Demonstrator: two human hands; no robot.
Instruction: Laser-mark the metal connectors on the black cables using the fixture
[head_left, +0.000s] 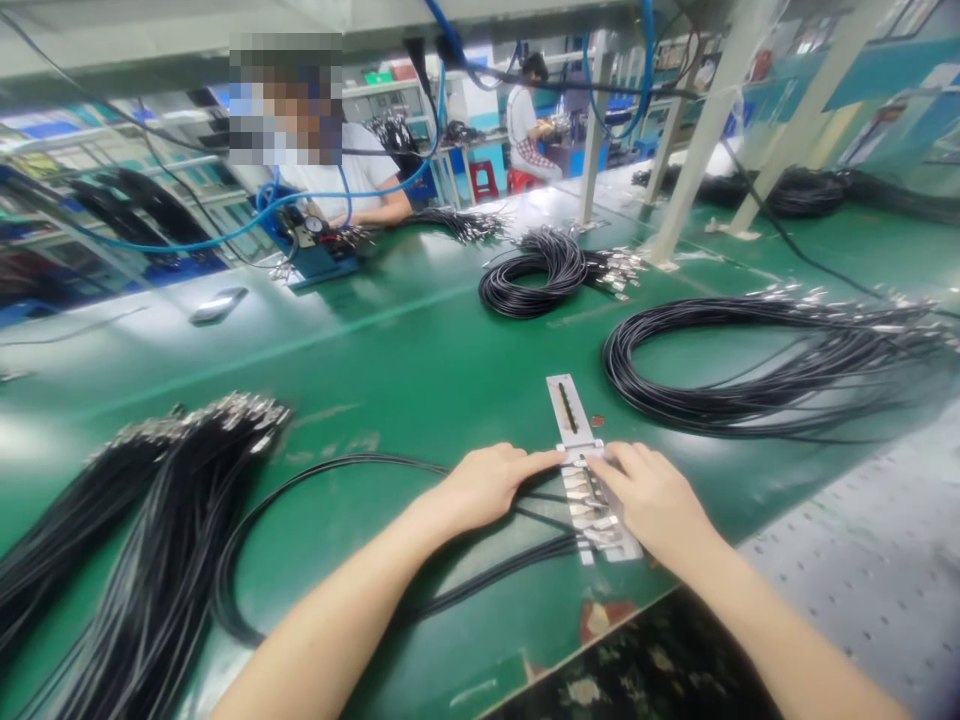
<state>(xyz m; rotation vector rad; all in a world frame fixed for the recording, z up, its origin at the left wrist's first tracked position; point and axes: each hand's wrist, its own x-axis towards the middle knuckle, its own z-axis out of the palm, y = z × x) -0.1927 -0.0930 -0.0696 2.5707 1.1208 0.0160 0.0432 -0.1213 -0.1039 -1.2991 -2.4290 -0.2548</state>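
A narrow metal jig (pixel 587 490) lies on the green table, with several silver cable ends set in a row along it. Black cables (pixel 495 577) run from these ends to the left and loop back. My left hand (pixel 484 488) is closed over a cable at the jig's left side, its index finger stretched to the upper row; its other fingertips are hidden. On the right, my right hand (pixel 660 500) has curled fingers against the jig's right edge, thumb and index at the upper cable ends. The jig's slotted far plate (pixel 570 410) extends beyond both hands.
Bundles of black cables (pixel 172 520) lie at left, with coiled cables (pixel 536 275) at the back and a larger coil (pixel 675 365) at right. A co-worker (pixel 375 175) sits across the table by a blue machine (pixel 319 255). White posts (pixel 697 130) rise behind.
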